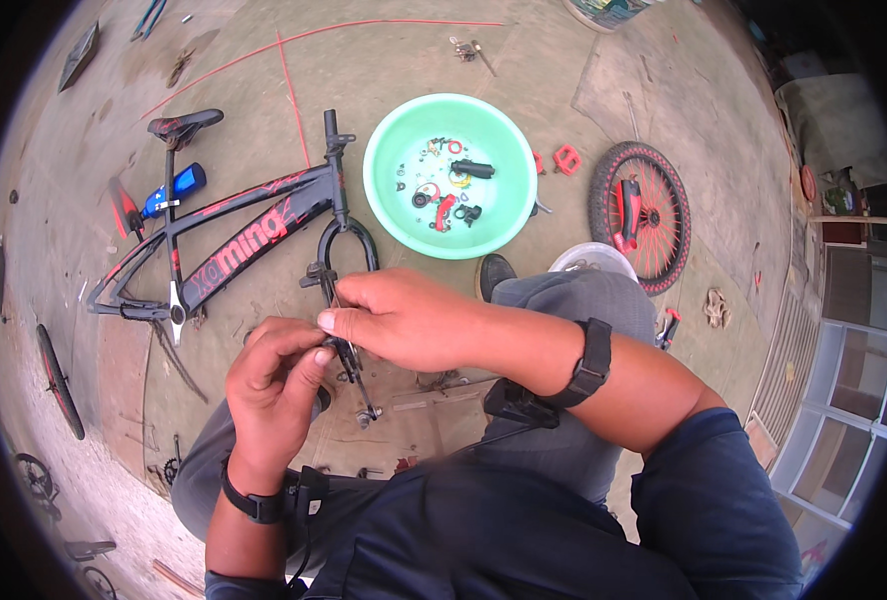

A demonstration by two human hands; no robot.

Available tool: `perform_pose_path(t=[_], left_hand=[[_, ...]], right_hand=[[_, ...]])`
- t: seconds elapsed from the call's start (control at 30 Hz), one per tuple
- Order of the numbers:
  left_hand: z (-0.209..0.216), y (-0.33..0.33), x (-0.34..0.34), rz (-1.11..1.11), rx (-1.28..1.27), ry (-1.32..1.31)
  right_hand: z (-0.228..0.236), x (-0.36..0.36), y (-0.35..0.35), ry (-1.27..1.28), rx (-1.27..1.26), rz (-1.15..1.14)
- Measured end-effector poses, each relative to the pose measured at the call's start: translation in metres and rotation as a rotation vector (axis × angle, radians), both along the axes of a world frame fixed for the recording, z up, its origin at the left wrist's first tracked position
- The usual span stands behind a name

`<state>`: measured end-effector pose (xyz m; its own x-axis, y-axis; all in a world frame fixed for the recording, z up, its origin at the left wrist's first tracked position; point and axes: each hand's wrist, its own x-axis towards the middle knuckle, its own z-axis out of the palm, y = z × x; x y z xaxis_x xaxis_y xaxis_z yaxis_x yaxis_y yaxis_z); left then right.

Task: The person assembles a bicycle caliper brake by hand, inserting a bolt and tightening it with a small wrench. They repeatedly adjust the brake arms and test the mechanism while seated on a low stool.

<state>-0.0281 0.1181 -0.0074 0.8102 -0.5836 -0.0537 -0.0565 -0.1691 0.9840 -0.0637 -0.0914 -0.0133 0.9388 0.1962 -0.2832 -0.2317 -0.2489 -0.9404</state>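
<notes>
My left hand [272, 375] and my right hand [389, 318] meet in front of my lap, fingers closed in a pinch. Between them is a dark metal bicycle part [348, 362] with narrow arms, perhaps a brake caliper. Its upper end sticks out above the fingers, and its lower end, with a bolt, hangs below; the middle is hidden by my fingertips. Just beyond lies a black bicycle frame [254, 240] with red and pink markings, its fork [349, 235] pointing toward my hands. The saddle [186, 125] is fitted on it.
A mint-green basin [372, 180] holds several small parts. To its right are a red pedal [567, 159] and a wheel [682, 215] with red spokes. A white bucket [596, 252] stands by my knee. Another tyre [60, 382] lies at the left. A red line [364, 22] runs along the far floor.
</notes>
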Motion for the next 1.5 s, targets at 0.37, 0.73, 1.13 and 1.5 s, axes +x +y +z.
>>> perform_pose_path(t=[0.37,0.73,1.13,1.5], left_hand=[[0.0,0.004,0.003,0.021,0.024,0.178],[0.0,0.0,0.004,-0.061,-0.011,-0.134],[-0.003,0.001,0.001,-0.024,-0.01,0.128],[-0.006,0.005,0.006,-0.063,0.07,-0.01]], right_hand=[[0.0,0.002,0.002,0.012,-0.019,-0.017],[-0.006,-0.001,0.002,-0.06,-0.044,-0.019],[0.002,0.001,0.001,-0.023,-0.058,-0.022],[0.001,0.0,0.006,-0.082,-0.13,-0.025]])
